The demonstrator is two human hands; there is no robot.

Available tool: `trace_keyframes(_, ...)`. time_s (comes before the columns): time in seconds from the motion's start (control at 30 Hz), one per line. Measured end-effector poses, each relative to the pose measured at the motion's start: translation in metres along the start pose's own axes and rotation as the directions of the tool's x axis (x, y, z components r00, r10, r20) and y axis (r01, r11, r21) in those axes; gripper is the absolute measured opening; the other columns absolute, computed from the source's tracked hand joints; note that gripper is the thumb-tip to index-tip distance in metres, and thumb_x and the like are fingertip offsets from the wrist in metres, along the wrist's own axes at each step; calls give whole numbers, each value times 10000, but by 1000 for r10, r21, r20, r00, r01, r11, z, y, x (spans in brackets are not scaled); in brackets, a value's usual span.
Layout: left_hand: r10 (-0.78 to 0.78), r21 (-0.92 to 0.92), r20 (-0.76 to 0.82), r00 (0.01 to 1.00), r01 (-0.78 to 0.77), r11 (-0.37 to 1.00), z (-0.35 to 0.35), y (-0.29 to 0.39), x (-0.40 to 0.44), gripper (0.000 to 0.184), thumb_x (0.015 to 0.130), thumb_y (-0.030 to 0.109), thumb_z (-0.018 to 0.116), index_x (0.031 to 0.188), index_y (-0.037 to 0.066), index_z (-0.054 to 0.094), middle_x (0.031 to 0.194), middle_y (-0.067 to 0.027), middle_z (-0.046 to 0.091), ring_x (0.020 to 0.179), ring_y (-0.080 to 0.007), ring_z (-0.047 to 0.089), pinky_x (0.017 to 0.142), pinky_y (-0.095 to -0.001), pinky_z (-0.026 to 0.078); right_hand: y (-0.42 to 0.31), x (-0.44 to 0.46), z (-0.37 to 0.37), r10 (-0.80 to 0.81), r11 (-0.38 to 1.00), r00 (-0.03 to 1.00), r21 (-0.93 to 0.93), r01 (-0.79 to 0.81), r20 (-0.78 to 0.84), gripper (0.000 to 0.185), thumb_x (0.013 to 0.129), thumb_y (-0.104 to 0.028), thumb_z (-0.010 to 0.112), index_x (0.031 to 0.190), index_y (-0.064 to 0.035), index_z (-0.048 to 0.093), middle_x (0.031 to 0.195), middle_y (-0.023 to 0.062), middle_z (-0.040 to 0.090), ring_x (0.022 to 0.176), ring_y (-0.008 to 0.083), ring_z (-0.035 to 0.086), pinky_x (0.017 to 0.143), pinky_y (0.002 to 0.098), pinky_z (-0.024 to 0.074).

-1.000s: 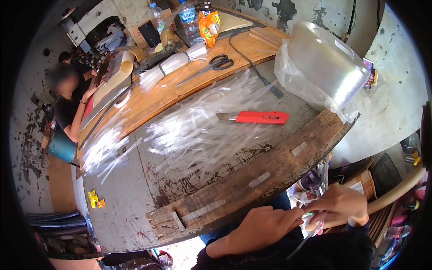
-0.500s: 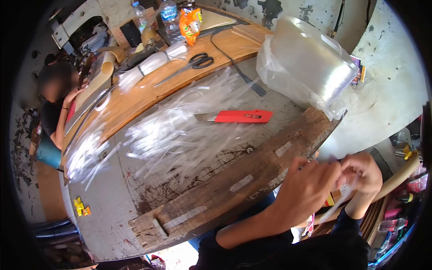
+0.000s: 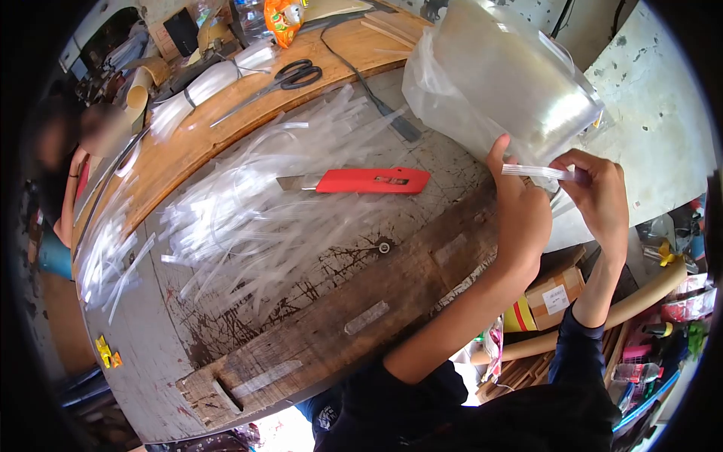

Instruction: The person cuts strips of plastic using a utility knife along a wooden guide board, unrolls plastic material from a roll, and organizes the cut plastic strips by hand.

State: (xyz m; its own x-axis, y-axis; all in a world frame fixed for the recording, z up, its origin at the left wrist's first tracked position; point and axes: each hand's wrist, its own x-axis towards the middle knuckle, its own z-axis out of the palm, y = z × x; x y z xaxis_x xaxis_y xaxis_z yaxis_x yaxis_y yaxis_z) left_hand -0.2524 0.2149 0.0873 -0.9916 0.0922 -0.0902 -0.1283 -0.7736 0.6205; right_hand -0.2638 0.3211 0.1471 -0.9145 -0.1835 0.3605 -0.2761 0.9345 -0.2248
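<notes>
Between my raised hands, near the wrapped roll's lower edge, is a short clear plastic strip with fine lengthwise lines. My right hand pinches its right end. My left hand is at its left part, thumb pointing up, its fingers partly hidden behind the strip. A red cutter knife with its blade out lies on a loose heap of clear strips. The large clear plastic roll stands in a thin bag just beyond my hands.
A worn wooden plank runs along the near table edge. Black scissors and a tied strip bundle lie on the wooden board. Yellow wrappers lie at left. Another person's arm is at far left.
Both hands have risen from low by my body to beside the roll, bringing the strip into clear view. The camera view has shifted, so the table items sit farther left.
</notes>
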Motion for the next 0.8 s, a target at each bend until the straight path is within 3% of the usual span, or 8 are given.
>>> trace_keyframes(0.07,9,-9,13,1000,-9,1000,-1,-5,2,696,738,-118,320,1367,115,135,1356,-156,238,1297,-212,224,986,-311,248,0,4,1,0,1000,1000,-20,0,7,161,635,23,598,787,-24,625,501,108,419,435,186,390,463,304,324)
trace_keyframes(0.13,81,-109,26,996,-77,991,-2,-6,5,630,745,-100,264,1347,49,150,1321,-202,256,1261,-281,268,1033,-333,185,-1,9,3,-24,1000,1000,-8,24,17,152,631,12,614,773,-43,622,499,107,409,444,197,393,467,311,317)
trace_keyframes(0.27,20,-203,1,1000,-19,979,0,-2,1,631,765,-119,273,1350,72,134,1326,-209,252,1272,-280,272,1030,-344,216,1,14,5,-40,997,998,-63,43,44,165,618,-3,640,772,-57,619,509,113,425,468,214,422,484,318,332)
trace_keyframes(0.37,-28,-222,10,1000,30,975,-2,-3,3,708,719,-137,297,1357,92,91,1360,-184,205,1290,-268,254,1042,-327,226,3,14,8,-112,991,994,-70,113,9,193,599,54,615,772,-28,597,512,50,388,469,122,317,461,276,284)
trace_keyframes(0.47,-37,-210,18,999,40,977,-5,-2,1,702,715,-131,295,1352,81,89,1359,-197,200,1290,-275,254,1050,-348,234,1,13,11,-125,984,992,-126,125,8,186,603,42,614,773,-35,599,512,71,384,462,156,345,466,295,300)
trace_keyframes(0.53,0,-202,21,1000,4,979,-5,-1,1,692,713,-127,291,1346,73,98,1364,-198,194,1288,-278,260,1043,-355,247,-3,16,10,-111,976,993,-182,116,38,164,632,-22,651,786,-69,618,522,103,459,512,263,479,516,360,367)
trace_keyframes(0.63,19,-209,-26,999,-24,978,-5,-5,3,616,796,-119,302,1344,114,145,1345,-202,253,1256,-291,325,964,-321,307,-1,20,13,-115,969,989,-210,132,88,161,638,-18,646,789,-65,619,550,111,509,552,276,520,529,363,389)
trace_keyframes(0.8,61,-101,-15,998,-62,993,-8,-7,3,623,773,-120,285,1336,113,155,1349,-194,236,1227,-278,361,962,-341,344,5,25,15,-284,944,953,-142,297,104,151,647,-9,637,788,-54,613,648,129,575,637,292,565,567,364,418)
